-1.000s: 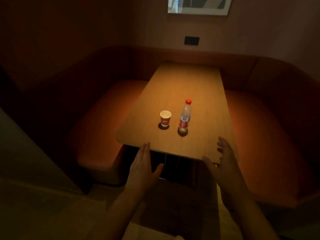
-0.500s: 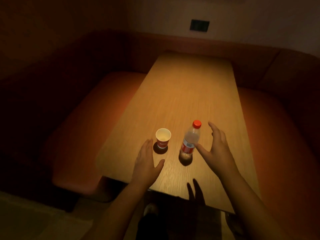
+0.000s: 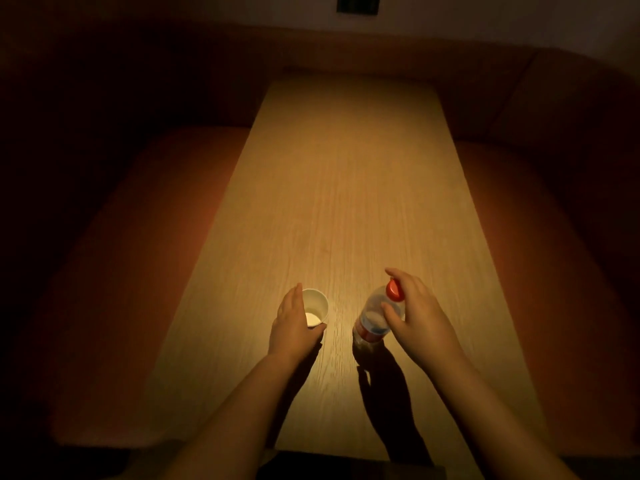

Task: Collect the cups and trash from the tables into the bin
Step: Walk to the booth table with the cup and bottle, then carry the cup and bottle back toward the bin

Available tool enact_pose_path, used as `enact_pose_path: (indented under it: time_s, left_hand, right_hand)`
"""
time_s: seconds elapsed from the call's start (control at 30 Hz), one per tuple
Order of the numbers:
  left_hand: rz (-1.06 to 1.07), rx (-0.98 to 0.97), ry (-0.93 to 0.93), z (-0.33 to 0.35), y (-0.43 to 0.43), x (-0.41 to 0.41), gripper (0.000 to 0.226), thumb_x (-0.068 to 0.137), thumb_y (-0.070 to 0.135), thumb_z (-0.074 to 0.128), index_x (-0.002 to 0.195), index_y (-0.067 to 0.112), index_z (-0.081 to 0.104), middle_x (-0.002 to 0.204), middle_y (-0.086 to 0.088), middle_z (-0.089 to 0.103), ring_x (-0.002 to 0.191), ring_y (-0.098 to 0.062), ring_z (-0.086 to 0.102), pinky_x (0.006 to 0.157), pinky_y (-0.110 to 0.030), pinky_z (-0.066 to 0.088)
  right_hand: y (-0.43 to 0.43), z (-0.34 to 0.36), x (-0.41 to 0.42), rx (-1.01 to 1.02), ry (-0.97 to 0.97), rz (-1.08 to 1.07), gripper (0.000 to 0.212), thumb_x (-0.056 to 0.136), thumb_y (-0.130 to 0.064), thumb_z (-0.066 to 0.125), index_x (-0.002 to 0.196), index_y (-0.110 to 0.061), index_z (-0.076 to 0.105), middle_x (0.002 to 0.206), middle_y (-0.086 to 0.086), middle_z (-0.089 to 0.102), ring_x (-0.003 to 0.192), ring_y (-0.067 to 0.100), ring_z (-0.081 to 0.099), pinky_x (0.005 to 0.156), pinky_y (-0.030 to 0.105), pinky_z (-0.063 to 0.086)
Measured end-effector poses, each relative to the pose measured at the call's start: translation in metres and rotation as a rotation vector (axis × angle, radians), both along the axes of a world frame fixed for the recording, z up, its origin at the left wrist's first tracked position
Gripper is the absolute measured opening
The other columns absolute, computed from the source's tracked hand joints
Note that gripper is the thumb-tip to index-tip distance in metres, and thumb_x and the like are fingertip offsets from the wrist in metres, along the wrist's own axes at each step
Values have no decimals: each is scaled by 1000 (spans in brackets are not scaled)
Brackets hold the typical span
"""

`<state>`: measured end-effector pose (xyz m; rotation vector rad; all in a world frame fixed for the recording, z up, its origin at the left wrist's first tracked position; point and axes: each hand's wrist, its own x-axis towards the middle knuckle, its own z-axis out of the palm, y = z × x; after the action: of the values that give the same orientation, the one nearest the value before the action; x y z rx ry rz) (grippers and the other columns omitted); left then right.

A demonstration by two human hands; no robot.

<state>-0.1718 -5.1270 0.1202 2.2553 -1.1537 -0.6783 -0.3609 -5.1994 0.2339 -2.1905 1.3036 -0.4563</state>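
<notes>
The table (image 3: 346, 202) is pale wood-grain, matt with a soft sheen under the light. The paper cup (image 3: 317, 303) is matt white inside. The bottle (image 3: 372, 313) is clear, faintly glossy plastic, with a smooth red plastic cap (image 3: 394, 293) and a printed label (image 3: 369, 332). The bench seat (image 3: 138, 237) is smooth orange-red upholstery.

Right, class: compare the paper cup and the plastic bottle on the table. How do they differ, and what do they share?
The paper cup is open-topped, white inside; the plastic bottle is clear and closed by a red cap. The cup is short and wide; the bottle is taller and slimmer. The left hand curls round the cup, the right hand round the bottle. Both stand on the wooden table.
</notes>
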Motion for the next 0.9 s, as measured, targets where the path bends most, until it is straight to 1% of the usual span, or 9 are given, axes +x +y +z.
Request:
enact_pose_path:
  time_s: [0.1,0.23,0.3,0.37,0.47,0.57,0.7,0.8,0.9]
  left_hand:
    - [24,-13,13,-3,-6,-2,94,74,39,73,146,23,16,144,0,30,125,-20,38,97,-36,41]
    - [70,-44,16,8,-2,-5,94,72,40,75,145,24,18,141,1,32,123,-19,39,94,-35,42]
    - [104,-81,6,22,8,-7,97,71,41,76,145,25,16,140,0,34,123,-19,39,93,-35,41]
    - [133,-131,-22,41,23,-11,99,70,40,77,145,27,15,140,1,34,123,-19,39,92,-33,40]
    - [206,-221,-63,74,54,-21,95,68,39,79,143,29,20,141,3,34,123,-16,38,90,-28,36]
    - [314,-324,-55,102,105,-43,93,66,37,80,141,32,25,141,5,33,123,-12,34,91,-28,32]
    - [491,-438,-124,121,206,-105,86,68,38,79,139,30,29,136,8,38,118,2,32,93,-26,33]
    - [618,-412,-170,124,286,-159,84,67,42,78,137,29,32,130,12,40,116,1,38,89,-23,36]
    - [761,-366,-263,126,360,-196,89,66,41,79,139,33,28,128,15,39,114,2,38,84,-20,37]
  right_hand:
    - [-3,1,-3,13,-12,-10,54,88,-20,60,136,-31,38,133,-11,47,123,6,42,94,21,36]
    - [-4,6,-8,22,-30,-12,44,86,-22,64,126,-27,48,121,-11,54,113,6,48,92,23,42]
    - [-1,12,-12,6,-39,7,38,85,-24,65,120,-28,51,113,-12,57,106,5,52,86,22,44]
    - [3,20,-16,-14,-71,32,35,83,-26,67,114,-29,52,107,-14,57,100,3,52,78,16,41]
    - [15,38,-23,-47,-176,78,33,81,-29,69,108,-34,52,101,-19,56,95,1,51,75,12,39]
    - [39,53,-33,-99,-265,189,35,79,-32,70,104,-42,48,99,-29,51,97,-3,50,77,15,41]
    - [95,56,-56,-83,-299,376,38,77,-30,73,102,-43,49,100,-27,53,97,-1,50,77,15,41]
    - [150,53,-71,-24,-261,531,34,75,-27,75,98,-36,53,96,-20,56,92,3,52,74,20,44]
    - [211,55,-79,73,-239,714,32,74,-31,74,99,-33,54,95,-21,56,91,-5,53,71,13,41]
